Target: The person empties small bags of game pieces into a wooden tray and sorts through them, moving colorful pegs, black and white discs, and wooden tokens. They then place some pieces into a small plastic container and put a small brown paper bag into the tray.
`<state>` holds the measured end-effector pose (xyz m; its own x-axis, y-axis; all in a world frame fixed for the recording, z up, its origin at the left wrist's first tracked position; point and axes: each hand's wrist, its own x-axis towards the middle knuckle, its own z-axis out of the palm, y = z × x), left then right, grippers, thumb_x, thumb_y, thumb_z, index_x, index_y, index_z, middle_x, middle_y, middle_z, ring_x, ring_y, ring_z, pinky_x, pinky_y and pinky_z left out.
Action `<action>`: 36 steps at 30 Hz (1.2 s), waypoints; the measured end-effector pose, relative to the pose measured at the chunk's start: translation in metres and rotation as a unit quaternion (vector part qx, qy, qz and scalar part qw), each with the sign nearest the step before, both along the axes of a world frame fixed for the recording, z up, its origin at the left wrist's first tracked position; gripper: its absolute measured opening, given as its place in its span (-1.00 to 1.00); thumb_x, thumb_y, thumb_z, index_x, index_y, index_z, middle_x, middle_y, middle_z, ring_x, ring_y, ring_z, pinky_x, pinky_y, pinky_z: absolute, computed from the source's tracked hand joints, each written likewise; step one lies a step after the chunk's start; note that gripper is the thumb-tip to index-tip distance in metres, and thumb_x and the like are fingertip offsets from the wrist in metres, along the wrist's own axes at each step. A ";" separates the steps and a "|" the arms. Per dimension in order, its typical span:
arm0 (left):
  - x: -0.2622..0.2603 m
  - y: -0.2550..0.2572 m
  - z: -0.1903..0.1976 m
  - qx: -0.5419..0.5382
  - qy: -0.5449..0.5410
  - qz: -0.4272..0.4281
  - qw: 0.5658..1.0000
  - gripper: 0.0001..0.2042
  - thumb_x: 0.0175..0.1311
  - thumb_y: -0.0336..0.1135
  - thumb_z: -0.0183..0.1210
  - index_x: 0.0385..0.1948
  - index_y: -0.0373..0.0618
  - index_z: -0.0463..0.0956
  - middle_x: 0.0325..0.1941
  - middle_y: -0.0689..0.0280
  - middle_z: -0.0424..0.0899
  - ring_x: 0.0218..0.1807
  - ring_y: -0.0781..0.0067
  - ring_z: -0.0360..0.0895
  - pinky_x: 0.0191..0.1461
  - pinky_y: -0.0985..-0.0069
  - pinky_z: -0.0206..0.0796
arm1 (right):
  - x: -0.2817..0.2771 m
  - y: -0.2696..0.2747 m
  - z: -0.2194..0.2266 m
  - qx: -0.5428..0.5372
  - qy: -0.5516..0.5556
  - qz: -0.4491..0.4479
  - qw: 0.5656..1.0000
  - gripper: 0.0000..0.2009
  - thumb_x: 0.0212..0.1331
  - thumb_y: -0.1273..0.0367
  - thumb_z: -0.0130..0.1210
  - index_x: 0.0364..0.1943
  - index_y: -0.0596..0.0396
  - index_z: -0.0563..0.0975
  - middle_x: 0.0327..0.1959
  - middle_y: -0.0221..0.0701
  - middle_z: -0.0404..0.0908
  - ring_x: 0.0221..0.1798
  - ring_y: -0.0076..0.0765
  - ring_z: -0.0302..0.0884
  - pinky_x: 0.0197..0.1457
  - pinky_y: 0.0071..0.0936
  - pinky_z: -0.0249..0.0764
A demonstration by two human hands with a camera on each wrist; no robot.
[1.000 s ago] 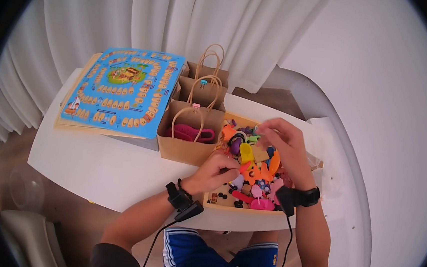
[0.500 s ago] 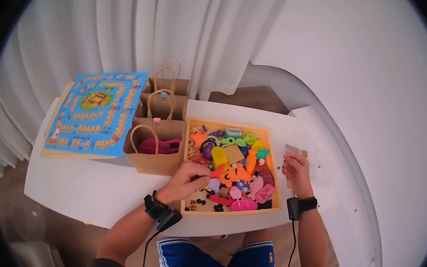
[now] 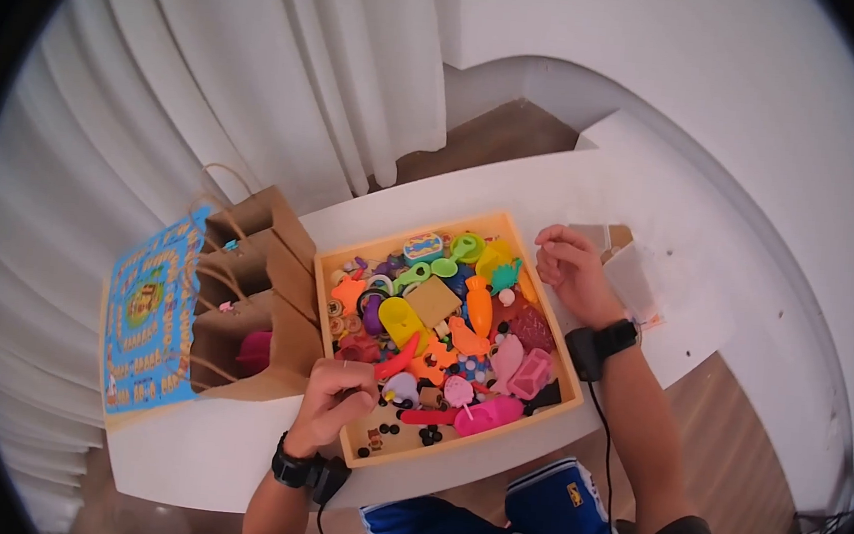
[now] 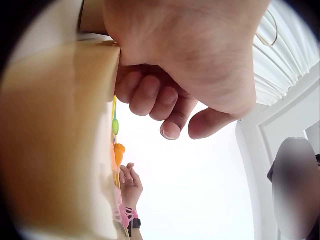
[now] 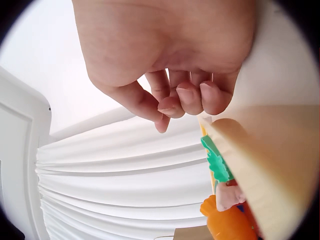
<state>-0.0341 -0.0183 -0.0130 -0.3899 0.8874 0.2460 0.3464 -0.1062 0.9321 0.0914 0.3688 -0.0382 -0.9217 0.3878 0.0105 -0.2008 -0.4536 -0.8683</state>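
A shallow wooden tray (image 3: 452,453) full of colourful toys sits between the two hands. My left hand (image 3: 338,401) rests by its left rim near the front corner, fingers loosely curled and holding nothing. In the left wrist view, that hand (image 4: 185,65) lies against the tray's wall. Just outside the right rim is my right hand (image 3: 575,277), its fingers loosely bent and empty. Nearest to it in the tray are a teal toy piece (image 3: 506,277) and an orange carrot-like toy (image 3: 479,306). A red curved piece (image 3: 398,358) lies close to the left hand.
Brown paper bags (image 3: 293,307) with handles stand left of the tray, one holding a magenta item (image 3: 254,352). Beyond them lies a blue game board (image 3: 147,295). A clear-sided packet (image 3: 633,268) lies on the white table (image 3: 200,470) at right.
The head view has turned. My right hand has come from above the toys to outside the tray's right rim. My left hand has drawn back from over the toys to the left rim.
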 end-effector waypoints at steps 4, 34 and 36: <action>0.002 0.002 0.003 -0.023 -0.037 0.000 0.999 -0.75 0.16 -0.26 0.15 -0.56 -0.29 0.46 -0.60 0.25 0.50 -0.53 0.38 0.45 -0.43 0.48 0.15 | 0.004 -0.002 0.002 -0.034 0.015 0.015 0.999 -0.87 0.36 0.47 0.09 -0.11 0.19 0.59 -0.54 -0.60 0.31 -0.49 -0.68 0.20 -0.37 -0.59 0.14; 0.082 0.099 0.050 -0.236 0.413 -0.114 0.872 -0.70 0.06 -0.35 0.49 -0.15 -0.10 0.66 -0.03 0.24 0.60 0.08 0.10 0.55 0.18 0.23 0.40 | 0.001 0.002 -0.008 0.038 0.009 0.022 0.999 -0.89 0.33 0.48 0.09 -0.20 0.18 0.64 -0.51 -0.62 0.34 -0.51 -0.72 0.20 -0.42 -0.65 0.16; 0.083 0.099 0.052 -0.245 0.388 -0.112 0.881 -0.72 0.07 -0.37 0.48 -0.18 -0.10 0.65 -0.02 0.24 0.61 0.09 0.11 0.55 0.18 0.23 0.39 | 0.003 0.001 -0.006 0.042 0.012 0.022 0.999 -0.89 0.33 0.48 0.09 -0.20 0.18 0.64 -0.51 -0.62 0.34 -0.51 -0.72 0.20 -0.42 -0.65 0.16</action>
